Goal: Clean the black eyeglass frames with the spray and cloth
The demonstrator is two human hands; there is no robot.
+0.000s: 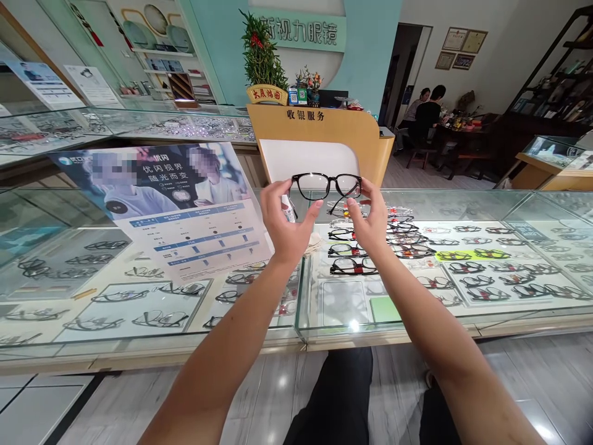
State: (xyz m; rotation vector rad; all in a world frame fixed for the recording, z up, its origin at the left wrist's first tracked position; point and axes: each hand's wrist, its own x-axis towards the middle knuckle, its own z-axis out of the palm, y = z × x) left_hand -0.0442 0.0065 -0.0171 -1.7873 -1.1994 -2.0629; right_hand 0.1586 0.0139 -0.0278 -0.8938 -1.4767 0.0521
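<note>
Two half-curled hands (286, 225) (373, 222) hold black-framed glasses (330, 178) before a "收银服务" counter (333, 131).

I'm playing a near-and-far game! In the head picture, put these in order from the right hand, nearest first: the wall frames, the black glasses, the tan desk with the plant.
1. Black glasses: touching the right hand, on its left.
2. Tan desk: straight ahead, beyond the glasses.
3. Wall frames: farthest back, upper right.
</note>
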